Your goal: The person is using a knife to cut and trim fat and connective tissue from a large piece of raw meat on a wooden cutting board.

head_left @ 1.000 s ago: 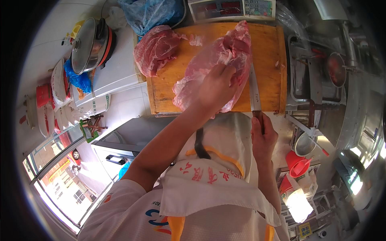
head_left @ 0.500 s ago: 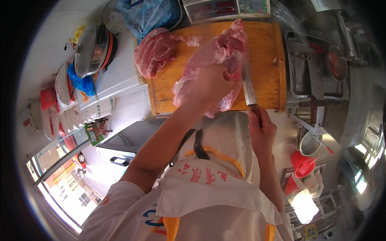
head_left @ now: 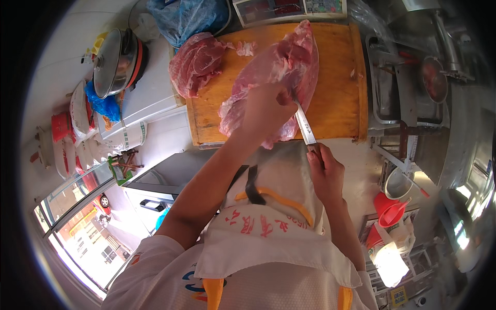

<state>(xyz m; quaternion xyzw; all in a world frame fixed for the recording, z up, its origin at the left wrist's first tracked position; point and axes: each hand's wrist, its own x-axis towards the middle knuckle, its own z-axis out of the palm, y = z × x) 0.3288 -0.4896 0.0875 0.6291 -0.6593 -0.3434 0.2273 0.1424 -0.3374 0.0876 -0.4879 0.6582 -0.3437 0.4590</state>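
A long pink slab of raw meat (head_left: 274,64) lies slantwise on the wooden cutting board (head_left: 338,82). My left hand (head_left: 268,108) is closed on the near part of the slab, its fingers curled and partly hidden. My right hand (head_left: 326,170) grips the dark handle of a knife (head_left: 306,128) just past the board's near edge. The blade points away from me, its tip against the meat beside my left fingers. To the left, a rounder piece of meat (head_left: 195,64) rests on the board's edge, with small scraps (head_left: 245,48) near it.
A scale (head_left: 289,10) stands behind the board, beside a blue plastic bag (head_left: 188,20). On the left counter is a lidded pan (head_left: 114,64). Metal trays (head_left: 382,77) and a cleaver (head_left: 405,98) lie to the right. Below them hangs a red scoop (head_left: 391,213).
The knife has moved left, from along the slab's right side onto the meat by my left hand. My right hand shifted left with it, while my left hand stays on the meat.
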